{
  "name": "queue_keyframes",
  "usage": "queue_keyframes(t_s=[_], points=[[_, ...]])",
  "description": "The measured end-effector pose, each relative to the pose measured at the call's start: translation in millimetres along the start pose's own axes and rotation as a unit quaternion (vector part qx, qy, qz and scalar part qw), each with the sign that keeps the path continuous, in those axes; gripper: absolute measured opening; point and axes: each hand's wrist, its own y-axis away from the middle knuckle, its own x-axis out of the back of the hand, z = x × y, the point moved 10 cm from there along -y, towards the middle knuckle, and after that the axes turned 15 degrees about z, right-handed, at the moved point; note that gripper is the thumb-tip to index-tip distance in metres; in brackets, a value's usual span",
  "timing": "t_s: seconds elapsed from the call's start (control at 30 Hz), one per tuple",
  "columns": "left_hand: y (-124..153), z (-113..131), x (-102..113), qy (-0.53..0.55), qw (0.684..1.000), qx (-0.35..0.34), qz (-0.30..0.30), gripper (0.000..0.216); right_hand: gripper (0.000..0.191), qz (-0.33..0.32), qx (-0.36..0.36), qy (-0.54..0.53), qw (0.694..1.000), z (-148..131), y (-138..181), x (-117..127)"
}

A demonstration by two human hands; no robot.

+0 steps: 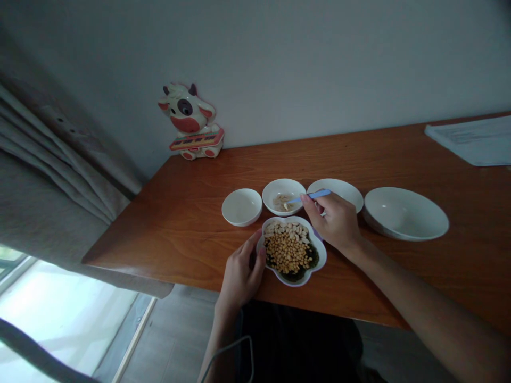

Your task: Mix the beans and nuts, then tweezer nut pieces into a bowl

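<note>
Pinching a light-blue slim utensil (321, 194) in the right hand (339, 221), its tip over a small white bowl (279, 185) of pale seeds (278, 200).
Utensil's long axis runs nearly left-right, tip leftward and slightly down, handle end up to the right; a pale piece shows at the tip, contact with the seeds below unclear. Left hand (241, 271) half-curled, thumb and fingers against the left side of a flower-shaped dish (321, 251); cannot tell whether it grips. In the dish: flat pale seeds on the far side, yellow split beans (288, 254) mid, dark green layer around. White bowls flank the seed bowl: one left (241, 205), one right (336, 186) partly behind the right hand, then a larger one (407, 213). Beyond, on the wooden table (179, 234): cow toy (194, 123) with keyboard, back left; paper (479, 141), back right.
</note>
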Motion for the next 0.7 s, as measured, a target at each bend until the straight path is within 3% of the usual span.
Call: queue_keyframes(t_s=[0.17,0.43,0.7], points=[[1,-2,0,-0.001,1.0,0.001,0.0,0.044,0.034,0.003,0.014,-0.019,1.0,-5,-2,2],[1,-2,-1,0.009,1.0,0.006,-0.004,0.044,0.024,-0.033,0.118,-0.083,0.989,-34,8,-1],[1,-2,0,0.007,1.0,0.005,-0.002,0.044,0.034,-0.075,0.166,-0.084,0.98,-46,17,-9]])
